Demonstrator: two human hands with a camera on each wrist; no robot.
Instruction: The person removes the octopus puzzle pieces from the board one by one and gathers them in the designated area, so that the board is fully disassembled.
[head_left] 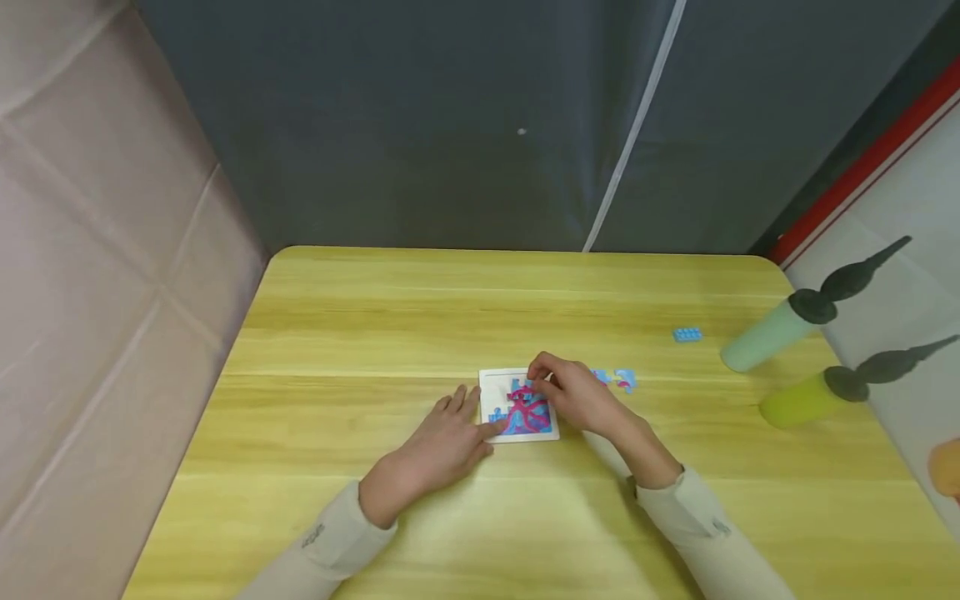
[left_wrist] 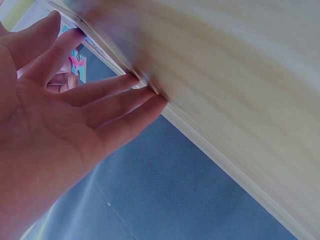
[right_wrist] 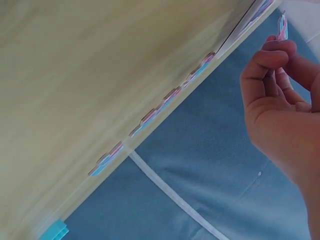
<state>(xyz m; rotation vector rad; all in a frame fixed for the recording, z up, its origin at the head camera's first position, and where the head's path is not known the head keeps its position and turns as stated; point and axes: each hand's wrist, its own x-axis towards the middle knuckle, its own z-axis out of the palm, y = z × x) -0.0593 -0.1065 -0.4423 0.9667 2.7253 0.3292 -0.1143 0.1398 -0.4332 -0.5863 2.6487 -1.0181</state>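
Observation:
A small jigsaw puzzle in a square white frame [head_left: 493, 383] lies on the table, its lower and right parts filled with pink and blue pieces [head_left: 528, 419]. My left hand [head_left: 444, 435] rests at the frame's left side with fingers extended, the index fingertip on the pieces. In the left wrist view the other fingertips [left_wrist: 159, 101] touch down along the frame's edge. Over the frame's upper right, my right hand [head_left: 576, 395] pinches a pink and blue puzzle piece [right_wrist: 283, 27] between thumb and fingers, raised above the puzzle.
Loose puzzle pieces [head_left: 626, 381] lie just right of the frame, partly hidden behind the right hand. Farther right sits a blue toy brick [head_left: 687, 334]. A mint green bottle [head_left: 767, 337] and a lime green bottle [head_left: 801, 401], both dark-topped, stand near the table's right edge.

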